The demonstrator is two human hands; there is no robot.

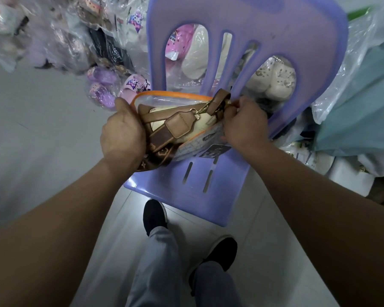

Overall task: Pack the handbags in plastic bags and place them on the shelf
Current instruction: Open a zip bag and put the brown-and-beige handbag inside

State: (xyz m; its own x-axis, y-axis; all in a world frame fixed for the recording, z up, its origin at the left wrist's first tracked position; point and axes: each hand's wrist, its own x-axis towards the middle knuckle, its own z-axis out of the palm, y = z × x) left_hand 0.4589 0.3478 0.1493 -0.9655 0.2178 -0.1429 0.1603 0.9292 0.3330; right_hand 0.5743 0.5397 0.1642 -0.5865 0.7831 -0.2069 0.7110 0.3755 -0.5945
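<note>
Handbag (180,124) half inside orange-rimmed plastic bag (164,100), left hand (122,129) gripping one end, right hand (244,125) pinching opposite rim; dark label (215,150) unreadable.

A lilac plastic chair (248,29) with a slotted back stands on a floor (42,129) of pale grey glossy tiles, which catch a soft glare below the seat. Behind it lie heaps of clear bags (60,36) holding pink, purple and cream clogs (102,78). Teal plastic sheeting (359,107) bulges at the right.
</note>
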